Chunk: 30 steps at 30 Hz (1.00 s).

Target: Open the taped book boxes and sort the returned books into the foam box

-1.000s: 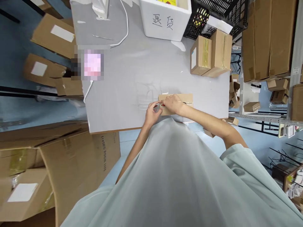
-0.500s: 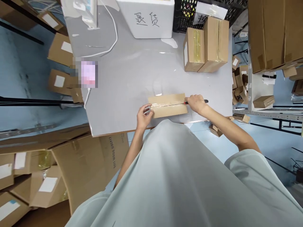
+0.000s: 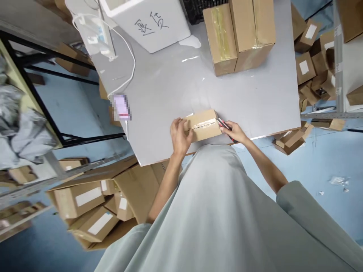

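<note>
A small taped cardboard box (image 3: 203,126) lies at the front edge of the grey table (image 3: 167,87), close to my body. My left hand (image 3: 180,135) grips the box's left end, thumb on the near side and fingers over the far side. In my right hand (image 3: 234,131) is a box cutter (image 3: 226,125) with a dark and red handle. Its front end is at the box's right end. A lengthwise slit runs through the shiny tape along the top seam.
Two taller taped boxes (image 3: 221,41) stand at the back right, beside a white bin (image 3: 150,26) with handwriting. A power strip (image 3: 102,39), white cable and blurred phone (image 3: 121,107) lie on the left. Below left, a large carton (image 3: 138,189) holds several labelled boxes.
The cutter has swung from lying along the seam to slanting at the box's right end. My left hand now reaches further over the box. The whole view has turned and shifted.
</note>
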Each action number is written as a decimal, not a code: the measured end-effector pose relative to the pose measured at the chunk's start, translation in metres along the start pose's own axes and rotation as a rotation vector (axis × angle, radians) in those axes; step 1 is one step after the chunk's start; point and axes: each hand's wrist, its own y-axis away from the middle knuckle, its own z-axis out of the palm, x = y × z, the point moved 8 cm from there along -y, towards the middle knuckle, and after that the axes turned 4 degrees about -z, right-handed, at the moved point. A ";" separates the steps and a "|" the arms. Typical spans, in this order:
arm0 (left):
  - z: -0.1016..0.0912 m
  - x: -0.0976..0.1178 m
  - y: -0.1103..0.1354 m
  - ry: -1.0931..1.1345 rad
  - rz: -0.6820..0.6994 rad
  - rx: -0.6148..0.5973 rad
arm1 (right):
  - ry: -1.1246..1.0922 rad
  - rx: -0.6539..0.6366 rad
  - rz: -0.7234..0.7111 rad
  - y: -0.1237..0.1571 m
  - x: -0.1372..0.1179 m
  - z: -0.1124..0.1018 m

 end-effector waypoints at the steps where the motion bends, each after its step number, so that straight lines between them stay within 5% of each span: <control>1: 0.009 0.014 -0.007 -0.025 0.047 -0.050 | -0.049 0.046 0.005 0.001 0.009 0.009; 5: 0.039 0.046 -0.032 -0.144 0.145 -0.203 | -0.177 0.138 0.050 0.000 0.033 0.042; 9: 0.048 0.046 -0.044 -0.226 0.195 -0.359 | -0.183 0.050 0.040 -0.006 0.038 0.071; 13: 0.042 0.036 -0.046 -0.295 0.228 -0.462 | -0.107 0.097 -0.037 -0.005 0.032 0.061; 18: 0.040 0.039 -0.045 -0.334 0.294 -0.407 | 0.014 0.122 -0.104 0.001 0.028 0.041; 30: 0.055 0.038 -0.023 -0.289 0.235 -0.194 | 0.175 0.113 -0.100 0.009 0.018 0.039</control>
